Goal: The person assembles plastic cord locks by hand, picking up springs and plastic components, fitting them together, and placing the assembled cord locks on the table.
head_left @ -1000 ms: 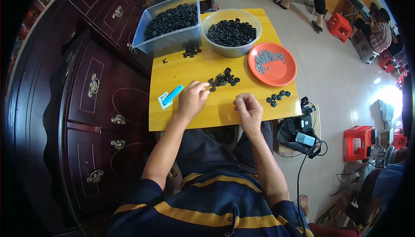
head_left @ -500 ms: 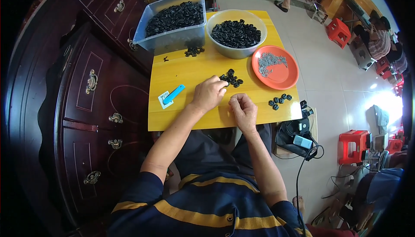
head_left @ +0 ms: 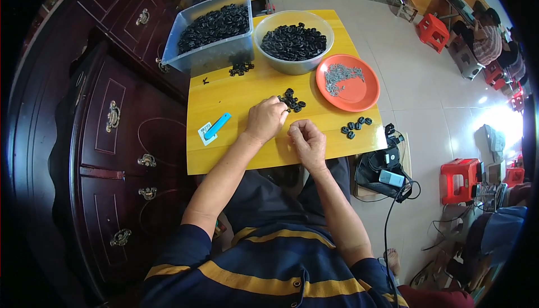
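Note:
My left hand (head_left: 266, 119) is closed, its fingertips at the near-left edge of a small pile of black oval plastic pieces (head_left: 294, 103). Anything it pinches is hidden by the fingers. Just to the right and nearer me, my right hand (head_left: 309, 144) has thumb and fingers pressed together over the yellow table (head_left: 247, 159); what they hold is too small to make out. Several more black oval pieces (head_left: 351, 126) lie loose by the table's right edge. Behind them an orange-red plate (head_left: 359, 90) carries many tiny grey pieces (head_left: 338, 76).
A clear bin (head_left: 216, 55) and a round translucent bowl (head_left: 295, 65), both full of black pieces, stand at the back. A blue-handled tool (head_left: 218, 126) lies on a white card at left. Dark wooden drawers (head_left: 112, 111) flank the table; a black bag (head_left: 370, 170) sits at right.
The whole view has shifted slightly left. Both hands keep nearly the same closed pose over the table. In the background, a person's feet have moved farther off.

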Demonstrator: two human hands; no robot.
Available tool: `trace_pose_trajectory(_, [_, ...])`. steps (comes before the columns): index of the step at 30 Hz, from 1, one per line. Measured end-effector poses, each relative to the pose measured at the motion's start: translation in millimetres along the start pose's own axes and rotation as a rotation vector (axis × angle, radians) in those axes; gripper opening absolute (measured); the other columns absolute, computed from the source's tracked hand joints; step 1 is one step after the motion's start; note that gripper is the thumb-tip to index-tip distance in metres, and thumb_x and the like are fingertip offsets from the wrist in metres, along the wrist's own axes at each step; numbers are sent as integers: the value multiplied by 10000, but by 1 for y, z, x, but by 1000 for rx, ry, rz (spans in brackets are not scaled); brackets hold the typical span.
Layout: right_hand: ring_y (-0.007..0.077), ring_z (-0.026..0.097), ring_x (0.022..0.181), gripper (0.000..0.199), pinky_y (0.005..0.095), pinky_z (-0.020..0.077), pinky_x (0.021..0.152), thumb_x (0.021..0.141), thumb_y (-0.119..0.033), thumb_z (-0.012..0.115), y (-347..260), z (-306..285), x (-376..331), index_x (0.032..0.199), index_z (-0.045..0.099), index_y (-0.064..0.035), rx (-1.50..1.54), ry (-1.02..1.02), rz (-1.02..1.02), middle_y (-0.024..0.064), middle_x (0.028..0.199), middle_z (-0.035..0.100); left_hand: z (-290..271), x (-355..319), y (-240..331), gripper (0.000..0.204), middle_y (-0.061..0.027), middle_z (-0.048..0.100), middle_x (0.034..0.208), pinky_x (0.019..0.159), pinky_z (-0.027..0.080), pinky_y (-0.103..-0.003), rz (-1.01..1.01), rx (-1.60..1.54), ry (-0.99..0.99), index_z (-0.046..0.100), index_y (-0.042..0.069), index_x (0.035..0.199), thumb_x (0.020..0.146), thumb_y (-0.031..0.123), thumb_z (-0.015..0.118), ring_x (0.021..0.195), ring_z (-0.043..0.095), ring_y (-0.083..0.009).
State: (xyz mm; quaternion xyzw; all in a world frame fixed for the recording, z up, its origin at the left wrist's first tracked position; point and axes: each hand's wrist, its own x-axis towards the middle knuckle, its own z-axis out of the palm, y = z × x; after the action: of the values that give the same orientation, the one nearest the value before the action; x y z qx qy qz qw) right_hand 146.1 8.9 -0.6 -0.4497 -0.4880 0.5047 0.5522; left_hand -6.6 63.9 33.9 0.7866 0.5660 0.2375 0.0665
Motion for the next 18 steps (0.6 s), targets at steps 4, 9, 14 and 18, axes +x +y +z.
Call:
trace_pose_trajectory(4, [49,603,661,96,224,497,620,956,-109,651,0,-3,0,949,657,-13,-9,-12,11,-15,751,650,-1,0,2,107,-101,644,888,732,547,-462,11,-11,18,706,88,870,827,186,698,850,660,-319])
trace_pose_trajectory(9, [54,608,686,109,229,508,639,963,-119,649,-1,-5,0,959,652,-10,99,-24,52,-14,784,658,-2,0,7,95,-98,638,876,729,545,-465,36,-25,26,697,86,853,822,175,703,856,659,-317])
trace_pose_trajectory(14, [56,608,690,123,232,514,643,965,-132,654,1,-6,2,961,649,-8,111,-23,53,-7,795,662,1,3,7,94,-99,636,875,727,546,-460,58,25,-1,672,78,810,817,166,704,853,659,-311])
trace_pose_trajectory(18, [58,613,691,128,233,515,645,966,-137,653,-1,-6,2,959,649,-9,93,-31,64,-4,794,664,0,6,6,84,-90,653,864,706,555,-438,156,151,-11,681,84,831,840,167,675,827,671,-302])
